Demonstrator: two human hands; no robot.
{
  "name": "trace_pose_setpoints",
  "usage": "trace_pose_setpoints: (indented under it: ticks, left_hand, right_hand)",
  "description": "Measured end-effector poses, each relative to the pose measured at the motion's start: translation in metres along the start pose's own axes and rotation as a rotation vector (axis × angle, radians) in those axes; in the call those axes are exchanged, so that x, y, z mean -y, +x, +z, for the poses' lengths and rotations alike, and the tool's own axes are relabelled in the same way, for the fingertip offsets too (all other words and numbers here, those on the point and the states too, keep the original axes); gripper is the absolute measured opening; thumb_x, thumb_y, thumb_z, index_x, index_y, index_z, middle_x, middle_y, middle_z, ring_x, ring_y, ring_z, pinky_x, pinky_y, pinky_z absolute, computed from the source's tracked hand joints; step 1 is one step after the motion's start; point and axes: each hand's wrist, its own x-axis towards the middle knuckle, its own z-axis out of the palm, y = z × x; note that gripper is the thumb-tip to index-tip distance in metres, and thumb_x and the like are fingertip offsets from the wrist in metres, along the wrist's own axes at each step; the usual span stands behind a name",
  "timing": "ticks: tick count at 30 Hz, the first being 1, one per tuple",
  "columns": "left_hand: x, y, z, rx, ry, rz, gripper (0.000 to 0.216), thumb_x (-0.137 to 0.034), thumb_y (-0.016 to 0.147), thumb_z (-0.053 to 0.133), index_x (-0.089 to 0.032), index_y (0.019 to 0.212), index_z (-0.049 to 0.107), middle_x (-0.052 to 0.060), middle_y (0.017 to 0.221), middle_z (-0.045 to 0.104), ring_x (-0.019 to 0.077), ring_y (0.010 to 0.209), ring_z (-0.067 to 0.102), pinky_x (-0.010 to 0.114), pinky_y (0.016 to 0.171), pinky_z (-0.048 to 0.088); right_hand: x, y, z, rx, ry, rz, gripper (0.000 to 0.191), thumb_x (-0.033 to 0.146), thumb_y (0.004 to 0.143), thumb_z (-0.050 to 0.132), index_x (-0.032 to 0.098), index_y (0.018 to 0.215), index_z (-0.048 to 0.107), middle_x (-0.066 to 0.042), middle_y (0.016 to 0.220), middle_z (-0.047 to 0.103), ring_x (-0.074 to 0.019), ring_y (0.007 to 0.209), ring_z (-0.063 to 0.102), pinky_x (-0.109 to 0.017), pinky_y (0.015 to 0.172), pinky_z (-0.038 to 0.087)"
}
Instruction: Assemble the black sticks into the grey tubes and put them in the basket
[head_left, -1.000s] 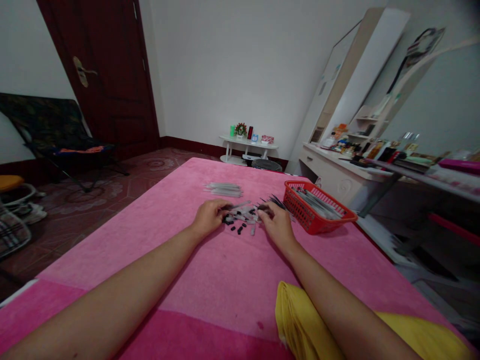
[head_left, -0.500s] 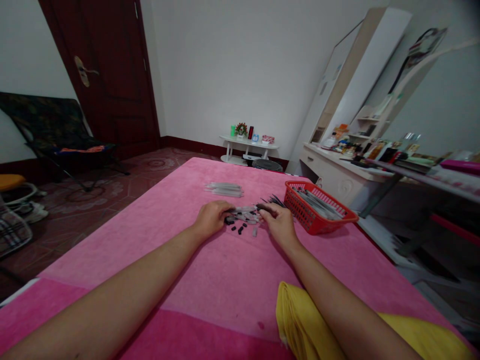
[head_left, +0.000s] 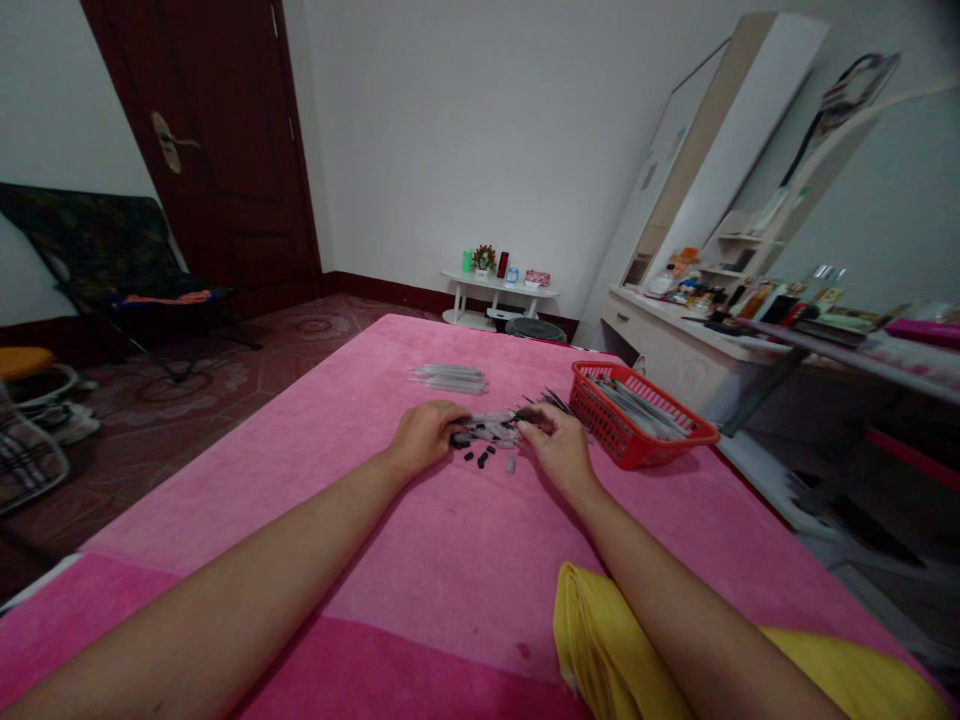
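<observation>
Over the pink cloth (head_left: 360, 560), my left hand (head_left: 429, 436) has its fingers closed on the end of a translucent grey tube that looks like a pen barrel (head_left: 491, 418). Opposite it, my right hand (head_left: 556, 440) pinches thumb and fingertips together at the tube's other end; a small dark thing there is too small to name. Between and below the hands lies a loose pile of small grey translucent pieces and black pieces (head_left: 482, 459). One short grey piece (head_left: 511, 463) lies apart, near my right thumb. Beyond the hands is a neat stack of translucent pen barrels (head_left: 450, 377).
A red plastic basket (head_left: 626, 435) full of thin grey sticks stands right of my right hand. Thin dark pointed pieces (head_left: 555, 399) lie between them. Yellow fabric (head_left: 600, 640) lies under my right forearm. A dressing table (head_left: 667, 335) stands beyond the right edge.
Both hands stay almost in place over the pile, and the right fingers shift only slightly. The whole view has moved a few pixels.
</observation>
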Motion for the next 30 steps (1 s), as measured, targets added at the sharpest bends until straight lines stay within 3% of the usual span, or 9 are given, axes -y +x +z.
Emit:
trace_pose_setpoints:
  ticks: [13,20,25,30]
  left_hand:
    - [-0.009,-0.002,-0.005,0.032,0.126,0.043,0.027,-0.015,0.079,0.051,-0.023,0.098,0.069,0.006,0.090,0.068,0.0196,0.083,0.062,0.026,0.070,0.045]
    - [-0.010,-0.003,-0.005,0.017,0.113,0.033,0.025,-0.017,0.080,0.052,-0.024,0.097,0.069,0.006,0.090,0.069,0.0189,0.084,0.062,0.026,0.071,0.045]
    - [-0.012,-0.003,-0.005,0.006,0.110,0.040,0.024,-0.019,0.080,0.054,-0.023,0.098,0.069,0.005,0.089,0.069,0.0187,0.084,0.062,0.025,0.071,0.045]
    - [-0.013,-0.003,-0.007,0.000,0.115,0.022,0.024,-0.018,0.080,0.052,-0.023,0.097,0.069,0.005,0.090,0.069,0.0188,0.084,0.062,0.026,0.072,0.045]
  right_hand:
    - [0.004,-0.003,-0.003,0.036,-0.260,-0.209,0.015,0.017,0.076,0.054,0.018,0.082,0.068,-0.005,0.084,0.069,-0.0181,0.075,0.061,-0.029,0.069,0.047]
    - [0.002,-0.005,-0.004,0.049,-0.342,-0.180,0.013,0.021,0.079,0.053,0.018,0.075,0.064,-0.003,0.073,0.066,-0.0163,0.067,0.057,-0.026,0.062,0.041]
    - [0.007,-0.006,-0.005,0.107,-0.502,-0.119,0.038,0.035,0.090,0.042,0.019,0.059,0.054,0.000,0.055,0.055,-0.0141,0.054,0.050,-0.025,0.055,0.031]
    - [0.008,-0.005,-0.006,0.081,-0.470,-0.151,0.018,0.033,0.086,0.050,0.019,0.080,0.059,-0.002,0.073,0.064,-0.0152,0.063,0.054,-0.024,0.058,0.034]
